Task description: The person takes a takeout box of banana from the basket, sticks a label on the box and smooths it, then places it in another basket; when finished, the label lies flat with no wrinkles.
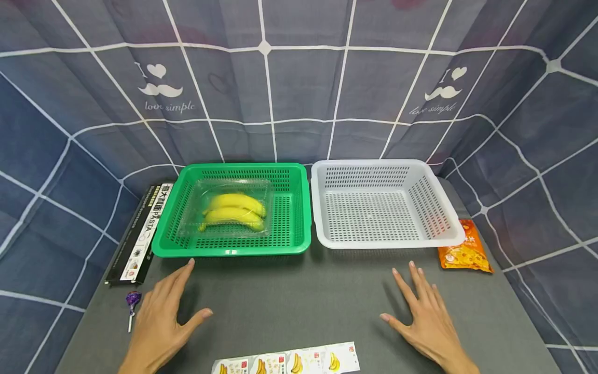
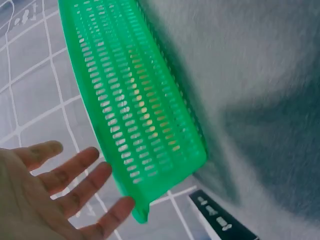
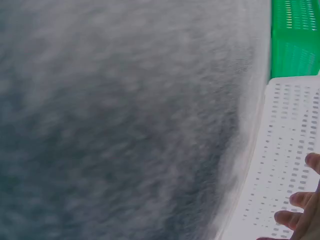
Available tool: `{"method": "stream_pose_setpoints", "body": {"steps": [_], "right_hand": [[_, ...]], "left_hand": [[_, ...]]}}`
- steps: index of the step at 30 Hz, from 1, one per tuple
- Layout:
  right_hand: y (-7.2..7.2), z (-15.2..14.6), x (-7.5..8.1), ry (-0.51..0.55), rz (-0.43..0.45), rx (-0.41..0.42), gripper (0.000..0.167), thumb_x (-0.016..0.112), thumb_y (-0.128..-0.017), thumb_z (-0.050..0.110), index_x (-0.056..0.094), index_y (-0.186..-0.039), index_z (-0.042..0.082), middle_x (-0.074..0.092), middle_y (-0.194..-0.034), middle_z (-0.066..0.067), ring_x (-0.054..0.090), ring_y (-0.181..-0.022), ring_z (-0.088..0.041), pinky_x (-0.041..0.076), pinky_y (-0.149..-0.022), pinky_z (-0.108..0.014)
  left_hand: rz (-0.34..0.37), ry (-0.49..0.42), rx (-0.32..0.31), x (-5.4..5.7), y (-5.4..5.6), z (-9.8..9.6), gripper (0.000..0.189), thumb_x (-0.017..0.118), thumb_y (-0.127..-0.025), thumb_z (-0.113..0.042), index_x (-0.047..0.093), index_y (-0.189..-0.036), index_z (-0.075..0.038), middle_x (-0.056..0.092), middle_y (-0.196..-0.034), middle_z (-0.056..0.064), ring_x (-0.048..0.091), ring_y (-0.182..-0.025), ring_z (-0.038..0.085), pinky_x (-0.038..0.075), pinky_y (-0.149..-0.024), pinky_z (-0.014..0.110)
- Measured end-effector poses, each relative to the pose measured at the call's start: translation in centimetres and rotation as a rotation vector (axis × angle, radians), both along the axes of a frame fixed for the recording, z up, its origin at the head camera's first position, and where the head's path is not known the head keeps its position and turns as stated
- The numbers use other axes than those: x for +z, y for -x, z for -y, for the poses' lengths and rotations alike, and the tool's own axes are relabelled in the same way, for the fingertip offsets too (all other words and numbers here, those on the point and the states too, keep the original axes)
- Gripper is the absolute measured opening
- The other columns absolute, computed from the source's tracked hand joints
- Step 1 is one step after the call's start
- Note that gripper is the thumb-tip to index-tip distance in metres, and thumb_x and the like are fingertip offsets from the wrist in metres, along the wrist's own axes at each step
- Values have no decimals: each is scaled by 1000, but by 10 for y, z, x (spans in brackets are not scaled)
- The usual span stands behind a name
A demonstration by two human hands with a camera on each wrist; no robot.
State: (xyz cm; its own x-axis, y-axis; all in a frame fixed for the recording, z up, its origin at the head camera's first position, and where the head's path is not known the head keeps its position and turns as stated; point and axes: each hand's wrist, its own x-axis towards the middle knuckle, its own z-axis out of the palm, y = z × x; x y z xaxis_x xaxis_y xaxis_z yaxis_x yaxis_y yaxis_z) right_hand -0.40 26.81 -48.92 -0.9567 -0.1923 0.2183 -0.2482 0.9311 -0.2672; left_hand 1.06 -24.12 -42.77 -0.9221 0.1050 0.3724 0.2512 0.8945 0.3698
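Note:
My left hand [image 1: 161,317] hovers over the grey table with fingers spread, just in front of the left end of a green basket [image 1: 231,252]. Inside that basket lies a clear plastic box [image 1: 187,221] with yellow bananas [image 1: 233,210] in it. In the left wrist view the same hand [image 2: 60,195] overlaps the side of the green basket [image 2: 165,155] and holds nothing. My right hand [image 1: 425,322], fingers apart and also holding nothing, is in front of a white basket [image 1: 388,244]. Its fingers [image 3: 287,219] show at the right wrist view's edge.
A black and white pasta box [image 1: 140,234] lies left of the green basket, with a purple lollipop [image 1: 133,298] nearer me. An orange snack bag [image 1: 467,249] sits by the white basket's right corner. A strip of banana stickers [image 1: 299,361] lies at the near edge. Checked curtains [image 1: 303,93] surround the table.

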Motion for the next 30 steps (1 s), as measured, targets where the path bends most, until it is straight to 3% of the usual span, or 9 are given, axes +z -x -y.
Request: {"method": "stream_pose_setpoints", "body": {"steps": [3,6,9,10,12,14,18,22,30], "right_hand": [[2,4,6,80,45,25,100,82,-70,55,35,-153,29,19,-163,-10,34,-138,-49,32,-100,-69],[5,9,13,252,117,72,101,88,-67,44,36,-153,28,23,-162,-9,38,-135,-49,37,-92,-69],[9,15,20,438,164,137,103,92,-64,29,38,-152,25,31,-158,-9,38,-139,-33,40,-100,-51],[11,16,23,497,167,171,103,92,-63,23,38,-152,23,34,-156,-10,37,-141,-25,38,-105,-41],[14,18,27,568,158,245,103,92,-63,14,39,-151,17,37,-154,-10,35,-141,-10,32,-107,-21],[18,19,30,648,171,329,102,89,-64,5,37,-152,11,38,-153,-10,33,-140,-1,25,-105,-7],[26,21,36,812,243,508,100,80,-69,-10,28,-153,0,36,-156,-10,36,-142,-9,32,-108,-13],[33,26,41,924,298,642,95,76,-75,-9,21,-153,-6,31,-157,-17,35,-144,-19,36,-109,-20],[44,40,52,950,323,697,91,78,-80,2,23,-152,-5,30,-158,-17,36,-143,-20,39,-108,-24]], "left_hand": [[-9,-52,-15,5,4,8,101,84,-68,-46,37,-153,-19,53,-136,18,51,-114,39,38,-85,59],[-2,-141,-69,9,9,18,93,83,-74,-37,37,-152,-17,52,-138,16,46,-128,21,36,-101,41],[7,-193,-101,14,16,27,88,82,-77,-29,38,-152,-17,51,-139,14,38,-131,2,34,-96,35],[17,-195,-98,17,19,29,89,82,-77,-28,37,-153,-18,50,-140,15,37,-132,3,34,-99,37],[27,-181,-74,21,25,33,93,83,-77,-26,33,-154,-21,50,-139,15,42,-131,14,36,-91,47],[46,-175,-49,24,33,37,97,84,-77,-23,27,-156,-23,48,-140,16,45,-124,27,38,-88,46],[88,-173,-15,26,50,47,104,84,-78,-24,18,-158,-28,42,-145,17,44,-121,37,38,-89,45],[130,-166,-4,28,66,56,108,84,-77,-31,13,-159,-30,37,-146,23,38,-126,45,32,-84,68],[61,-105,-42,24,92,66,119,88,-68,-39,15,-159,-20,38,-141,31,36,-122,50,29,-90,66]]}}
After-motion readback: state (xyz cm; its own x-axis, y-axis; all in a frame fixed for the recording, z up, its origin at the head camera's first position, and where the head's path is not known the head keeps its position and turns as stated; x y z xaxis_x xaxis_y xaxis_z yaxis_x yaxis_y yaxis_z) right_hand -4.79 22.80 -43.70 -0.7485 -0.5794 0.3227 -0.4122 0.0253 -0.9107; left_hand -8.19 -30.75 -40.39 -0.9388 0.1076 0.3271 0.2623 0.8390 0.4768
